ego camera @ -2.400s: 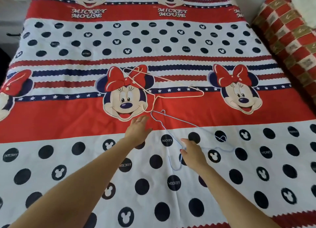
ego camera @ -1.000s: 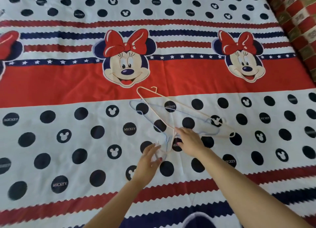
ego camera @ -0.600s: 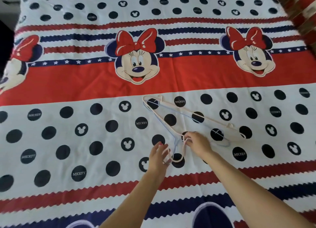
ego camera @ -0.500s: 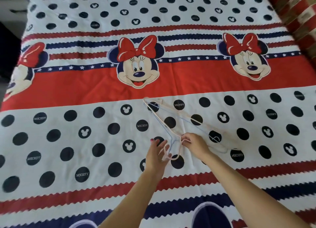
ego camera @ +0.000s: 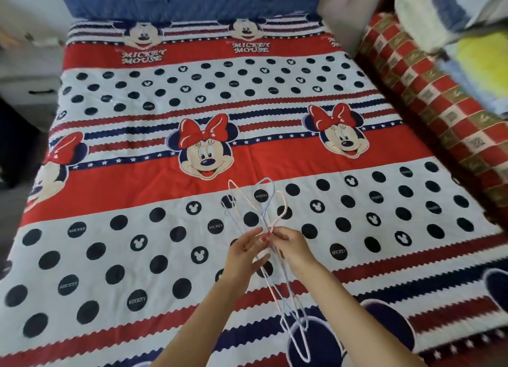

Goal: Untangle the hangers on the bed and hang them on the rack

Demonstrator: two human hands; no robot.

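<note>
Two thin wire hangers, one pale blue (ego camera: 266,193) and one pale pink (ego camera: 283,207), are lifted off the bed and held together in front of me. Their hooks point up and away; their wide ends hang down toward me near the bottom of the view. My right hand (ego camera: 292,249) grips the wires at the necks. My left hand (ego camera: 244,252) pinches the wires just beside it, fingers touching the right hand. The hangers overlap and look interlocked. No rack is in view.
The bed (ego camera: 110,229) has a Mickey and Minnie cover in red, white and navy. A rolled red checked blanket (ego camera: 428,97) lies along the right edge, with pillows (ego camera: 445,12) piled behind it. White furniture (ego camera: 30,72) stands at the left.
Both hangers were lying flat on the cover; now both hands have lifted them up off the bed, standing on end. The camera has tilted up, showing the bed's far end.
</note>
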